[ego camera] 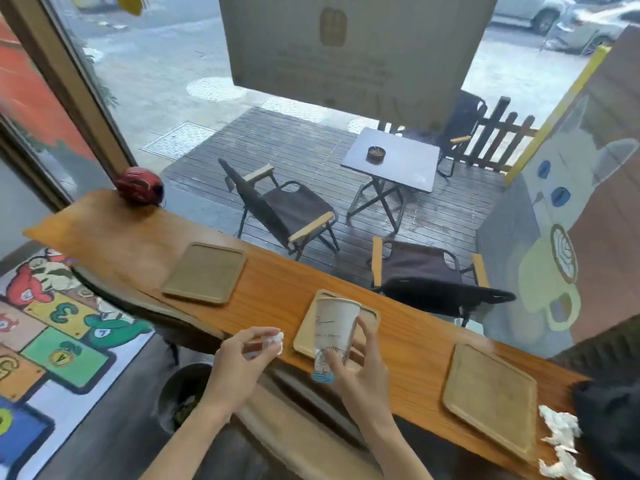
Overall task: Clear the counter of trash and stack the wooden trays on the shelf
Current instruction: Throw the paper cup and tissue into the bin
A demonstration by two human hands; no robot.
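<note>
With the right hand [363, 368] wrapped round the paper cup [334, 336] and the left hand [242, 362] pinching what looks like a crumpled napkin [275, 341], keep both grips firm and carry them over the bin [180, 393] below the bench [270, 285] before letting go.

Long wooden worktop [277, 289] along window carries three wooden trays — left [205, 273], middle [369, 315], right [491, 398] — crumpled tissues [561, 441] at right end, red helmet [139, 186] far left.
</note>
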